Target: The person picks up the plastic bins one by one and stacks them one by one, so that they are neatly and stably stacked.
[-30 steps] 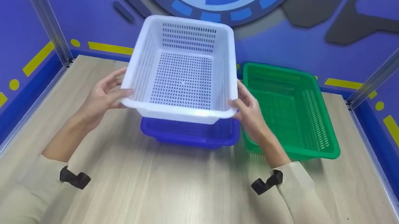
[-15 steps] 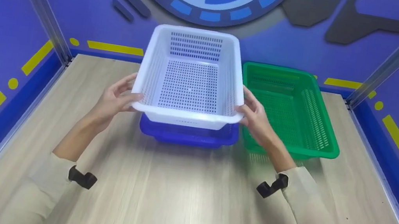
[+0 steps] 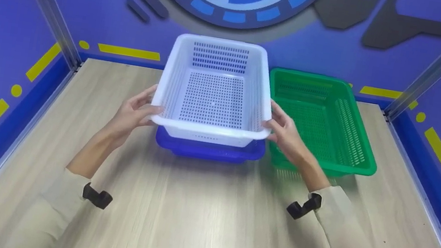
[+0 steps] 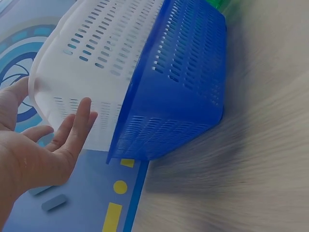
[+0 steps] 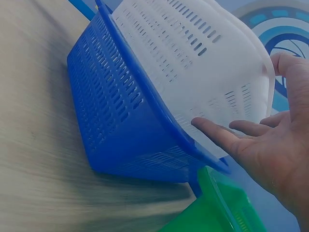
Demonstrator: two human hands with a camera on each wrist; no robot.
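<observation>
Pinched btwn L hand (image 3: 134, 110) & R hand (image 3: 287, 135), white perforated basket (image 3: 207, 129) is lower & better centered over blue perforated basket (image 3: 209, 153) vs a sec ago, so I'd call alignment nearly OK.

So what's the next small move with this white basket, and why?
Probably lower the white basket gently into the blue basket, moving both sides together. The left hand and right hand grip it from opposite sides, and in both wrist views much of its wall stands above the blue rim, so it doesn't look fully nested yet.
</observation>
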